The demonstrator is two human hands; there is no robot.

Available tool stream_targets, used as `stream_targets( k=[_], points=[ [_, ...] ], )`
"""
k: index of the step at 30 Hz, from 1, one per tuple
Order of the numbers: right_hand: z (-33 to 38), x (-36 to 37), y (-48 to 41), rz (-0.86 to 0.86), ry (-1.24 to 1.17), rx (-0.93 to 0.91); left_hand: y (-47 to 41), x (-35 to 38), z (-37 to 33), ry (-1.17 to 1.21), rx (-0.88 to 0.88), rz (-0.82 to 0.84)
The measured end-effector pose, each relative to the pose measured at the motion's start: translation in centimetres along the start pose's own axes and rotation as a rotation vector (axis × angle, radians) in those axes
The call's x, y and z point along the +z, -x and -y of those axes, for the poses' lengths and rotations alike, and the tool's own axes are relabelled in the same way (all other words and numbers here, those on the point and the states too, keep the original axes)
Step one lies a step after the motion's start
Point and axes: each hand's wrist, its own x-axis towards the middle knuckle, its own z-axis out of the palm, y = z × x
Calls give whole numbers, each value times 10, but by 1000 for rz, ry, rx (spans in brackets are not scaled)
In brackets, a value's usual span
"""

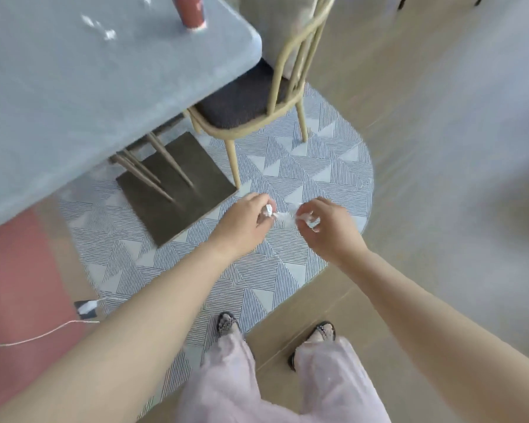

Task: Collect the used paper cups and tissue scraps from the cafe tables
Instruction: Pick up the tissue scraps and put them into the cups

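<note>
Mid-frame, our left hand (245,222) & right hand (329,228) both pinch a tissue scrap (284,216); red paper cup (190,12) & loose scraps (106,30) wait upper left on the grey table (74,102), so reaching w/o a free hand may drop bits.

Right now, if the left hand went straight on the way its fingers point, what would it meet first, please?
Probably the right hand, which pinches a tissue scrap just ahead of the left hand; both seem level, though depth is unclear.
</note>
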Motion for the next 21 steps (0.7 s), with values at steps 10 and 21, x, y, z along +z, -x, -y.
stream_targets(
  k=[10, 21],
  points=[
    [53, -108, -3, -57, 11, -173, 14, -42, -102, 83, 5, -153],
    [67, -109, -19, 39, -22, -221, 7, -55, -112, 120, -68, -180]
  ],
)
